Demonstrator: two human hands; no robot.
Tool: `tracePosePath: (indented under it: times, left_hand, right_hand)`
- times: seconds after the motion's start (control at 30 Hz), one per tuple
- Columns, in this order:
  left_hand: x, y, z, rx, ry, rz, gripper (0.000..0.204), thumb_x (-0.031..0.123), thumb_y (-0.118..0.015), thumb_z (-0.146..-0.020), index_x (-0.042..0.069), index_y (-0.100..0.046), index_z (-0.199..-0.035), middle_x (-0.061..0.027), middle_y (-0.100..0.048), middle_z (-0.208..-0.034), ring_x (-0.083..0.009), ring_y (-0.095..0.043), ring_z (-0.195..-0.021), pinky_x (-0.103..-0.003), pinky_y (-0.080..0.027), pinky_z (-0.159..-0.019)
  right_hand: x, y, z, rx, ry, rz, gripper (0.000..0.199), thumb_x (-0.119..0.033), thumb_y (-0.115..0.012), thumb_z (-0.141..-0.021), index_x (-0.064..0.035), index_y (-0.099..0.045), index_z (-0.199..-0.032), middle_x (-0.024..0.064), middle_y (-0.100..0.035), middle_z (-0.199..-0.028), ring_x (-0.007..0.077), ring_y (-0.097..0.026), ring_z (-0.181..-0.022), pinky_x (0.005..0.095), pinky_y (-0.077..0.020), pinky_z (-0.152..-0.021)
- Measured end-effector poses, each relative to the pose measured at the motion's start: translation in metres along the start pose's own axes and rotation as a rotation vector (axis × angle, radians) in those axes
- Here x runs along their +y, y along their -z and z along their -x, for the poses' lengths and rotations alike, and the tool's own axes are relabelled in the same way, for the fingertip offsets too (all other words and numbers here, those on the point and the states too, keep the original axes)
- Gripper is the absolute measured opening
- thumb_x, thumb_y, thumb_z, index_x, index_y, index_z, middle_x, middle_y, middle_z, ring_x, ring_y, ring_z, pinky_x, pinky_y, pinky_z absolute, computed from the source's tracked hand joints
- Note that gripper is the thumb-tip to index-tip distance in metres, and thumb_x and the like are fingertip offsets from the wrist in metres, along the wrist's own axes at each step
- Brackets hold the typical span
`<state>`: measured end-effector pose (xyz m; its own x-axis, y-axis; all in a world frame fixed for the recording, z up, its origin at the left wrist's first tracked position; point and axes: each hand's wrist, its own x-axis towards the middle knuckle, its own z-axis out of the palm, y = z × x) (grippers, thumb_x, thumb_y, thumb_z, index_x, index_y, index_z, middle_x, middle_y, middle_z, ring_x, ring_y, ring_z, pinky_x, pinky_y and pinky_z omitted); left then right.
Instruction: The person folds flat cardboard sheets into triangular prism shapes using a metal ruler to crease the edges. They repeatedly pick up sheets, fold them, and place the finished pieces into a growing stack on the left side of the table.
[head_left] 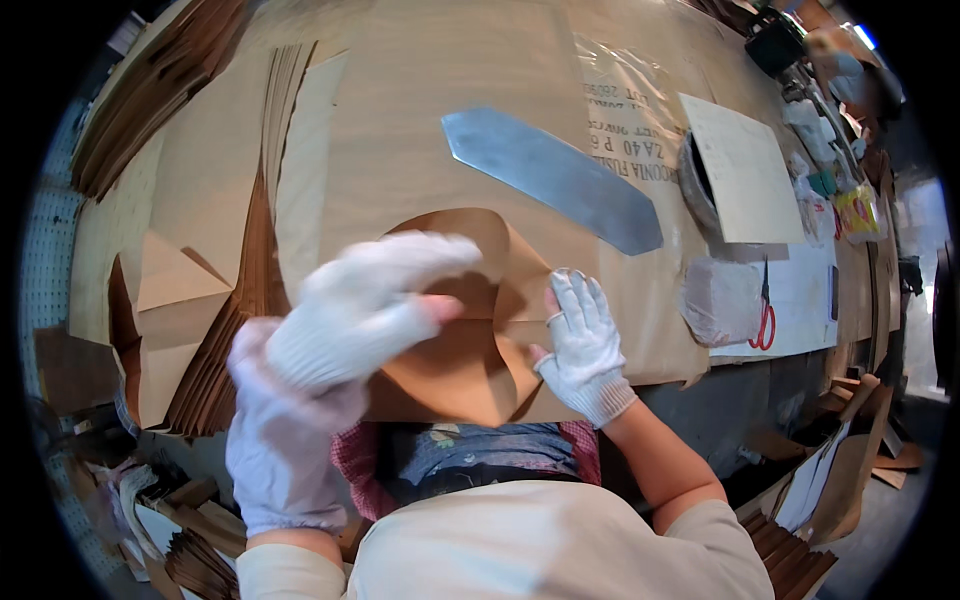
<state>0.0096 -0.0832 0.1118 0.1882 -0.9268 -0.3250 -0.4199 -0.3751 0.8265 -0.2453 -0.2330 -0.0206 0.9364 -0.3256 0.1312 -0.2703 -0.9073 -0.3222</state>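
Note:
Right in front of me a brown kraft paper piece (465, 385) curls up, its end folded open like the mouth of a paper bag. My left hand (365, 310), in a white fingerless-tipped glove with a pale sleeve over the forearm, hovers over its left part. The fingers stretch out with the thumb apart, slightly blurred, and nothing shows in them. My right hand (582, 340), gloved in white, rests at the right edge of the brown paper with fingers extended and thumb spread. A flat grey metal plate (555, 180) with pointed ends lies beyond the paper.
At left stand stacks of folded brown paper bags (195, 270), with more stacked paper (160, 90) behind. To the right are red-handled scissors (763, 325), a plastic-wrapped block (720, 300), and a pale board (742, 170) over a round container. A printed sack sheet (635, 120) covers the table.

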Motion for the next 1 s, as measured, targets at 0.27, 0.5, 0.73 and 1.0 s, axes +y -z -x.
tracePosePath:
  times: [0.27,0.5,0.73,1.0]
  left_hand:
    - [-0.158,-0.021,0.080,0.394,-0.067,0.326,0.087,0.066,-0.020,-0.107,-0.004,-0.051,-0.148,-0.0158,-0.054,-0.151,-0.0257,-0.043,-0.146,-0.037,-0.024,-0.124]
    - [-0.162,-0.051,0.076,0.638,-0.265,-0.228,0.070,0.052,-0.038,-0.107,-0.004,-0.047,-0.149,-0.0250,-0.046,-0.155,-0.0417,-0.041,-0.147,-0.046,-0.031,-0.122]
    - [-0.180,-0.051,0.084,0.665,-0.254,0.481,0.087,0.067,-0.029,-0.105,-0.005,-0.044,-0.151,-0.0200,-0.043,-0.159,-0.0309,-0.039,-0.149,-0.043,-0.024,-0.125]
    - [-0.197,-0.062,0.077,0.778,-0.426,1.041,0.089,0.068,-0.039,-0.101,-0.006,-0.043,-0.150,-0.0211,-0.039,-0.161,-0.0317,-0.034,-0.151,-0.046,-0.020,-0.128]
  right_hand:
    - [-0.019,-0.022,-0.076,0.059,0.086,-0.024,0.080,-0.039,-0.078,-0.079,0.0079,-0.054,-0.138,0.0263,-0.043,-0.154,0.0435,-0.038,-0.146,0.0541,-0.0244,-0.124]
    - [-0.022,-0.025,-0.078,0.047,0.146,-0.016,0.072,-0.037,-0.078,-0.077,0.0047,-0.060,-0.133,0.0245,-0.048,-0.152,0.0419,-0.039,-0.145,0.0518,-0.0266,-0.124]
    - [-0.091,-0.032,-0.100,-0.358,0.698,-0.191,0.054,-0.027,-0.073,-0.073,-0.0011,-0.066,-0.119,0.0178,-0.062,-0.134,0.0393,-0.053,-0.130,0.0494,-0.0424,-0.112]
    - [-0.107,-0.122,-0.119,-0.436,0.479,-0.320,0.049,-0.027,-0.067,-0.078,-0.0056,-0.065,-0.123,0.0156,-0.064,-0.129,0.0364,-0.056,-0.125,0.0466,-0.0461,-0.106]
